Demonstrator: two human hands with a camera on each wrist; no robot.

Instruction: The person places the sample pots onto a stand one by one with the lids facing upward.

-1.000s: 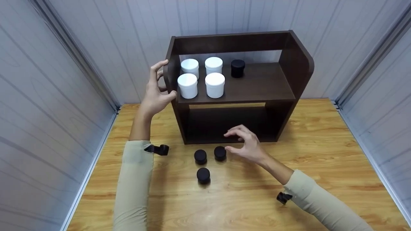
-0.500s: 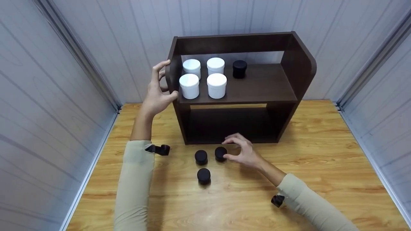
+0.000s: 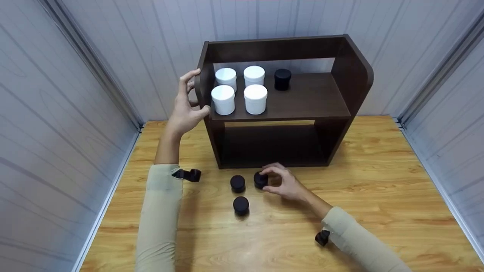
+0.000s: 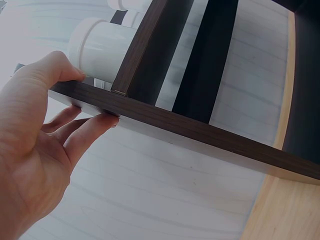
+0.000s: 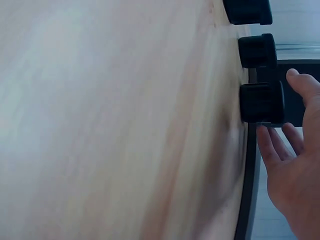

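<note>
Overhead, the head view takes in the whole dark wooden shelf (image 3: 287,102) standing on the wooden table (image 3: 378,196), with four white jars (image 3: 239,89) and one black jar (image 3: 282,78) on its upper board; neither wrist view shows that layout. Only the left wrist view shows close up how the left hand (image 4: 35,145) meets the shelf's left side panel: thumb on the inner face, fingers (image 4: 87,135) pressed straight along the outer face, so the hand clasps the panel's edge. On the table just before the shelf stand three small black jars. The right hand (image 3: 281,182) curls round the rightmost one (image 3: 260,179), thumb on one side and fingers on the other. The right wrist view shows that jar (image 5: 261,102) resting on the table, the other two (image 5: 257,50) just beside it.
</note>
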